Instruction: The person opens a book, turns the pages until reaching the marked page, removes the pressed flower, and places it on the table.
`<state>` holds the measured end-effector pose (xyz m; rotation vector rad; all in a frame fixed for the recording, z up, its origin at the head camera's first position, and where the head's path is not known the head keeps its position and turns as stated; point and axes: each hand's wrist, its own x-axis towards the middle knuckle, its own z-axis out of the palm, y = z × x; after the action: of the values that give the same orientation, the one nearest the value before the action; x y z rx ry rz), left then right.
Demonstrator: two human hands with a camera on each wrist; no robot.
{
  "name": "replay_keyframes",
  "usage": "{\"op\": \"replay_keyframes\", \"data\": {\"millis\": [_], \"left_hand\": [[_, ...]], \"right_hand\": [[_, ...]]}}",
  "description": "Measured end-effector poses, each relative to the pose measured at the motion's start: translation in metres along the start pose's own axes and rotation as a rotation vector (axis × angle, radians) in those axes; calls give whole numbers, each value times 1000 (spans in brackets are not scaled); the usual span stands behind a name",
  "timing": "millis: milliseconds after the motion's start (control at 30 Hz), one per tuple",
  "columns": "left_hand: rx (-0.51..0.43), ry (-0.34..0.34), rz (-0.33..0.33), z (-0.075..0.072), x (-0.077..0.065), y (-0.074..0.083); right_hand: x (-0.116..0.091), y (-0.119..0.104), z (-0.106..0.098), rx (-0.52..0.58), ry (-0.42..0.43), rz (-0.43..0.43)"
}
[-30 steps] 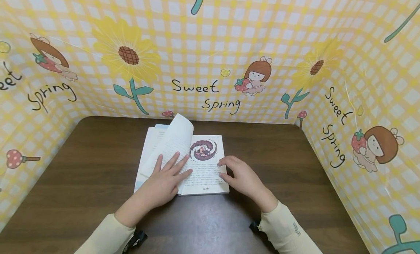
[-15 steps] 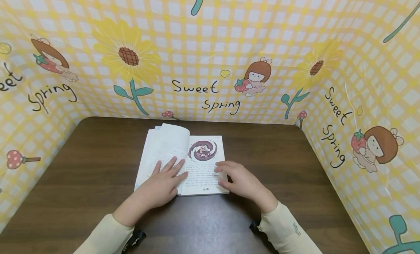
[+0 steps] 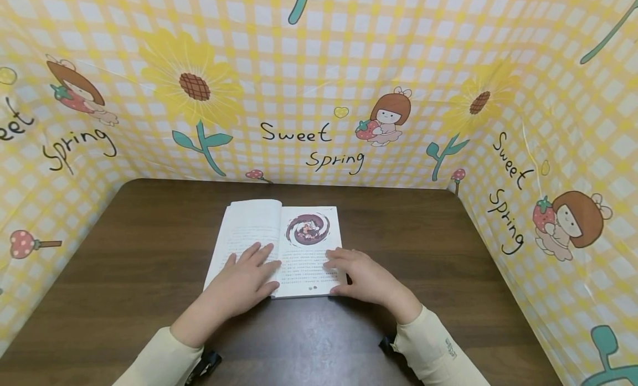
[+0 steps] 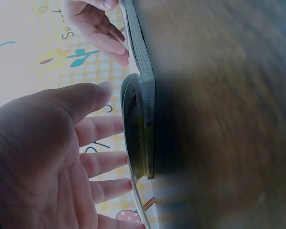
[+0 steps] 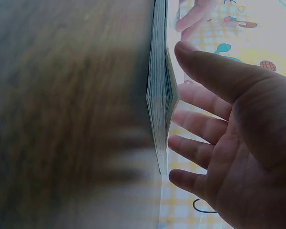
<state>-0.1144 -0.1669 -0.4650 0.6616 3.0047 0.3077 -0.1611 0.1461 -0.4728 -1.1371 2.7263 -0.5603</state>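
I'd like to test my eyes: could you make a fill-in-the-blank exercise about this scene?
The book on the brown table is not closed but ____.
The left grip rests on the book's ____ page.
On the right page, the swirl illustration is printed ____ the text.
The yellow checked cloth reads "Sweet ____".
Missing words: open; left; above; Spring.

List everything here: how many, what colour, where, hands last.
Table: one, dark brown, before the person
Book: one, white pages, open on the table
Swirl picture: one, purple, top of the right page
Checked sheeting: count unclear, yellow and white, behind and beside the table
Sleeves: two, cream, bottom of the head view
Wrist pieces: two, black, by the sleeves
Left hand: one, bare, over the left page
Right hand: one, bare, at the right page's outer edge
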Motion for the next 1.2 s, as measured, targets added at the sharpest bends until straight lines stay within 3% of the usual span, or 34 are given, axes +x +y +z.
{"op": "replay_keyframes", "data": {"millis": [300,533,1200], "left_hand": [[26,20,-9,4,2,0],[57,31,31,5,4,1],[36,-26,11,3,2,1]], "right_hand": [[-1,2,2,1,-33,21],[-1,2,4,-21,-30,35],[-1,-3,0,-19,-30,35]]}}
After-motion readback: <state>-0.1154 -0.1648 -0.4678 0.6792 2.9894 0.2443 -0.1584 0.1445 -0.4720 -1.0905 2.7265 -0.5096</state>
